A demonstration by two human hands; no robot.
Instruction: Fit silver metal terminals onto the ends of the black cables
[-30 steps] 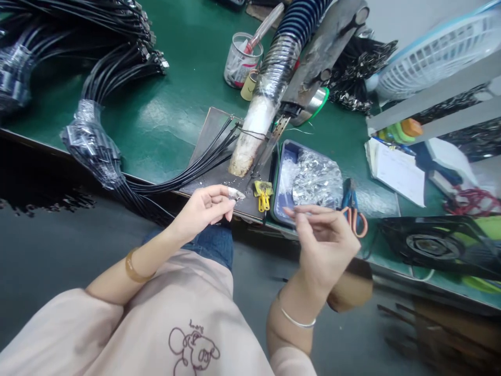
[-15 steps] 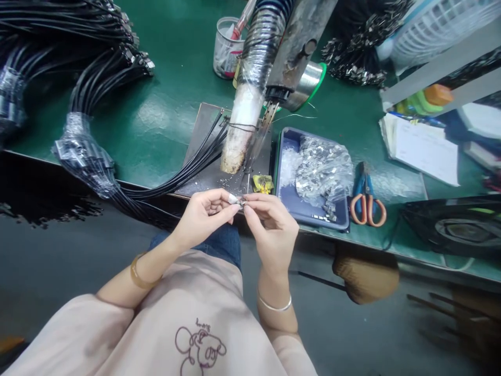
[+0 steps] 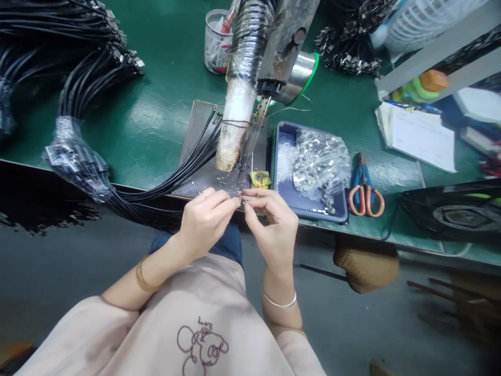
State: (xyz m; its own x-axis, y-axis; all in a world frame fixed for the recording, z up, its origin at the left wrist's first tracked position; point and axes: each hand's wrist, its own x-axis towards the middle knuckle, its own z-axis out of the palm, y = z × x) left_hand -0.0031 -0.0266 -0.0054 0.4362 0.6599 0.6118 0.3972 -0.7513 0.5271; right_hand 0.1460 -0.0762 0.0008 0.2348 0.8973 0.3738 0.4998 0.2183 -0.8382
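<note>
My left hand (image 3: 207, 222) is closed in a pinch at the table's front edge, its knuckles turned up. Facing it, my right hand (image 3: 274, 224) pinches with thumb and forefinger. Between the touching fingertips is a small metal piece (image 3: 243, 201), mostly covered, its exact kind too small to tell. Just beyond the fingers lie a dark work board (image 3: 188, 180) and a yellow sponge (image 3: 260, 179). Black cables (image 3: 168, 184) run across the board to the left of my hands. Above the board hangs a white, stained tube end (image 3: 230, 141) beside metal rods.
Right of my hands sits a blue tray (image 3: 313, 211) with bagged small metal parts (image 3: 321, 162). Orange-handled cutters (image 3: 366, 193) lie beside it. A solder wire spool (image 3: 299, 78) and a clear cup (image 3: 216, 47) stand behind. Wrapped cable bundles (image 3: 78, 156) lie left.
My left hand has turned over, so its knuckles now face up and its fingers curl more. My right hand keeps its pinch. The whole view has shifted slightly.
</note>
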